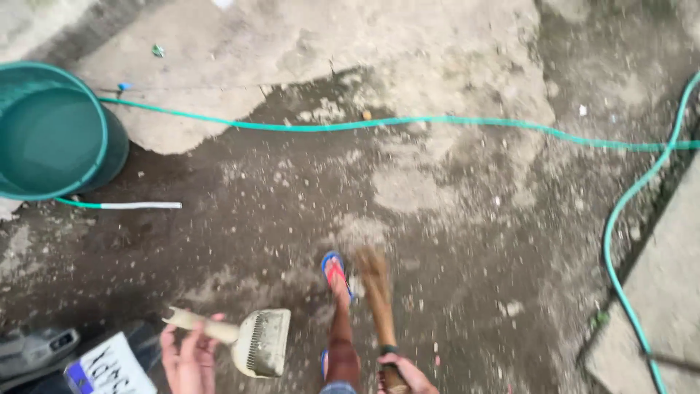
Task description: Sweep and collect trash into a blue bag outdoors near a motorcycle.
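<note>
Where the ground spreads out below the camera, it is rough outdoor concrete floor point(452, 241), dark and damp across the middle and paler and dry toward the top, with grit and small bits of litter scattered over it. Along the right edge a lighter concrete slab point(667, 292) stands beside a dark gap. Crossing the upper part of the view, a thin green hose point(437, 122) runs from left to right and then loops down the right side. At the far left stands a round green tub point(51, 131); what shows of its inside looks smooth and green, and I cannot tell whether it holds water. A short white pipe end point(138, 206) lies on the floor just below the tub.

Near the bottom left, the left hand point(191, 357) has its fingers wrapped around the handle of a pale, dirty dustpan point(261, 341), held above the floor. At the bottom centre the right hand point(405, 373) is clenched on the wooden shaft of a broom point(375, 284), whose blurred brush end reaches the floor. Between the dustpan and the broom, a foot in a red and blue sandal point(335, 273) stands on the damp concrete. In the lower left corner, part of a dark vehicle with a white plate point(109, 368) shows.
</note>
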